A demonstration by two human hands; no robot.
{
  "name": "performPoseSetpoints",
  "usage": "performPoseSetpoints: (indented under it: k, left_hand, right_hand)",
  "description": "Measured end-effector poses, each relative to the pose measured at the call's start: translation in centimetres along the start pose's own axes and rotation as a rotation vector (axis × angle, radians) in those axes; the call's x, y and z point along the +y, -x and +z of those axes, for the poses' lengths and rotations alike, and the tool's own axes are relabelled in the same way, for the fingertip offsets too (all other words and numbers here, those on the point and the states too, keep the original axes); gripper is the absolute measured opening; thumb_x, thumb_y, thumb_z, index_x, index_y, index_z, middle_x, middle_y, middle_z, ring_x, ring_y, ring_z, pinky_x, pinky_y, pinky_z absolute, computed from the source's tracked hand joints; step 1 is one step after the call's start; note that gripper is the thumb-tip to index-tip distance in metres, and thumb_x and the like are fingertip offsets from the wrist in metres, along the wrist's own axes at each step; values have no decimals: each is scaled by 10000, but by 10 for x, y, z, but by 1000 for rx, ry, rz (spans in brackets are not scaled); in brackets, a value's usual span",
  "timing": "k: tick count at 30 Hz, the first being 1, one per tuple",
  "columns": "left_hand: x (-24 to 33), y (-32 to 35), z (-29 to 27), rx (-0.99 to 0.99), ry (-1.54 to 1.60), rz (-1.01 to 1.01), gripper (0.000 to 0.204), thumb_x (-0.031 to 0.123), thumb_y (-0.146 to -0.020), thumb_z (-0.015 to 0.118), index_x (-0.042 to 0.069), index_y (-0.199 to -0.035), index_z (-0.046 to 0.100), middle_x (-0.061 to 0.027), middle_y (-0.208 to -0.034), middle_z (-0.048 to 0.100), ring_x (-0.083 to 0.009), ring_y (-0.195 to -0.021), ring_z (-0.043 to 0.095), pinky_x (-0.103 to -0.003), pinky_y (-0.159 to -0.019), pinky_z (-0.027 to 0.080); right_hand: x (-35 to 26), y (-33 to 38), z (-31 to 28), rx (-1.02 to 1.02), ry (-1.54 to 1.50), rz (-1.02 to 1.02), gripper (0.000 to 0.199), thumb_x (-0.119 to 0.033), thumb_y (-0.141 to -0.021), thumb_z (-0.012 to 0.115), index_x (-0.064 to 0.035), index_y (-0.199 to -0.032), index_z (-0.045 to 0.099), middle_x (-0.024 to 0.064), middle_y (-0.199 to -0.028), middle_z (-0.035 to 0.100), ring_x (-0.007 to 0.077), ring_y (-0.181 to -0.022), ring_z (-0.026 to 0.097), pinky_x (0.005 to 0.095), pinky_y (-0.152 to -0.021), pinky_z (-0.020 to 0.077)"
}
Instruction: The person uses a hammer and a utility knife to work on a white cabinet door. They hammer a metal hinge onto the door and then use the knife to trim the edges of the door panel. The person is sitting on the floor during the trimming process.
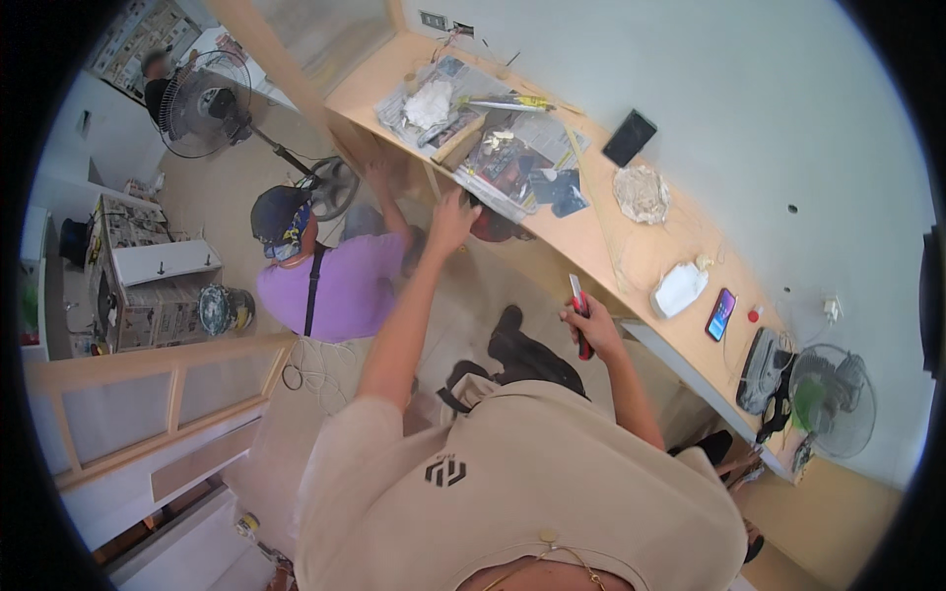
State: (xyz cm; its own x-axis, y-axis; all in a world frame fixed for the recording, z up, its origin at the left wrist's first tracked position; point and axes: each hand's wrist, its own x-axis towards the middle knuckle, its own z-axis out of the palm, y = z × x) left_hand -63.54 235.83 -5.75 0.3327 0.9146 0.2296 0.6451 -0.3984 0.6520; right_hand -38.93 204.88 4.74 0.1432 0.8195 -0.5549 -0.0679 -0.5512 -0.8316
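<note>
Closest to the camera, the person's beige short-sleeved shirt (512,483) fills the lower middle of the head view. Just past it, the right hand (591,327) is closed in a fist around a red-handled utility knife with a pale blade end (579,313), held upright and clear of the long light wooden countertop (641,258) that runs along the white wall. The blade touches nothing, so as far as I can judge no cut is under way with it at this instant.

Further out, the left hand (451,223) reaches with its arm stretched forward to the front edge of the countertop, fingers loosely spread and pressed near the overhanging stack of newspapers and glossy magazines (498,163); whether it grips the edge or only rests there I cannot tell.

Beside that arm a co-worker in a purple shirt and dark cap (330,281) crouches at the cabinet below, one hand up at the same edge.

On the counter, well apart from both hands, lie a white crumpled cloth (680,289), a smartphone with a lit colourful screen (720,314) and a black phone leaning on the wall (630,138). A standing electric fan (202,103) sits at the far left
</note>
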Motion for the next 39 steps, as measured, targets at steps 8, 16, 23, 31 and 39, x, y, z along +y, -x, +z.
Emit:
performPoseSetpoints:
  k: [8,16,23,31,39]
  left_hand:
    - [34,-140,74,-142,-534,-253,649,370,-882,758,53,-1400,528,-195,-1452,497,-411,-1344,479,-596,-1038,418]
    - [51,-149,75,-219,-450,-218,465,325,-948,691,43,-1292,555,-205,-1355,534,-444,-1253,534,-603,-939,456]
    - [39,-132,104,-296,185,-324,497,245,-916,714,-84,-1241,532,-317,-1251,546,-525,-1231,499,-558,-1038,403]
    - [58,-147,104,-174,-160,-73,500,250,-882,737,-44,-1245,559,-280,-1297,503,-465,-1271,454,-591,-1029,395]
    - [-22,-234,89,-275,-318,33,531,346,-901,746,-10,-1260,584,-236,-1234,600,-443,-1184,556,-567,-985,455]
  right_hand:
    - [24,37,-62,401,-56,64,270,-120,-920,744,-40,-1143,614,-7,-639,545,95,-488,532,274,-468,437]
    - [50,47,-57,761,-264,130,260,-128,-920,750,-50,-1128,615,-8,-633,542,94,-490,534,258,-467,444]
    - [-72,18,-44,645,-692,-374,250,2,-906,640,23,-1146,572,-8,-582,497,87,-432,428,240,-424,351]
    - [-350,84,-9,-466,-695,-1716,216,-10,-834,677,-89,-989,550,76,-764,666,95,-465,583,269,-447,514]
    - [-405,81,3,-488,-539,-1704,781,77,-903,500,-198,-1607,303,70,-1485,552,79,-567,574,256,-447,471]
